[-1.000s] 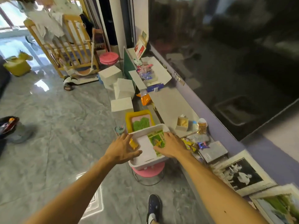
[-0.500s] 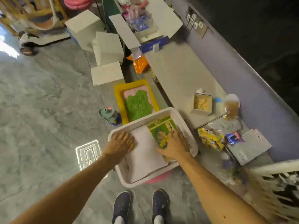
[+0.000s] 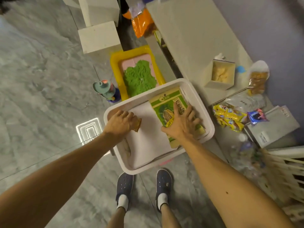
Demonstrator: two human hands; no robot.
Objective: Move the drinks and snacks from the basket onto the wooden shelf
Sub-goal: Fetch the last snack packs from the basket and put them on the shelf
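A white basket (image 3: 202, 104) lined with white paper stands in front of my feet. A green seed packet (image 3: 166, 104) lies along its right side, and my right hand (image 3: 181, 125) lies flat on it with fingers spread and the thumb at its left edge. My left hand (image 3: 120, 124) grips a small brown-yellow snack (image 3: 137, 125) at the basket's left side. The pale shelf top (image 3: 189, 38) runs along the wall to the right. On it are an open box (image 3: 220, 74), an amber drink (image 3: 259, 76), a yellow snack bag (image 3: 230, 117) and a blue packet (image 3: 256, 116).
A yellow tray of green sand (image 3: 136, 71) and a small toy (image 3: 107, 91) sit on the floor just beyond the basket. White blocks (image 3: 98, 37) and an orange bag (image 3: 141, 23) lie farther back. A grey box (image 3: 271, 127) is on the shelf's near end.
The view has tilted down and come closer to the basket. My left hand has closed round the small snack and drawn it onto the paper. My right hand stays on the green packet.
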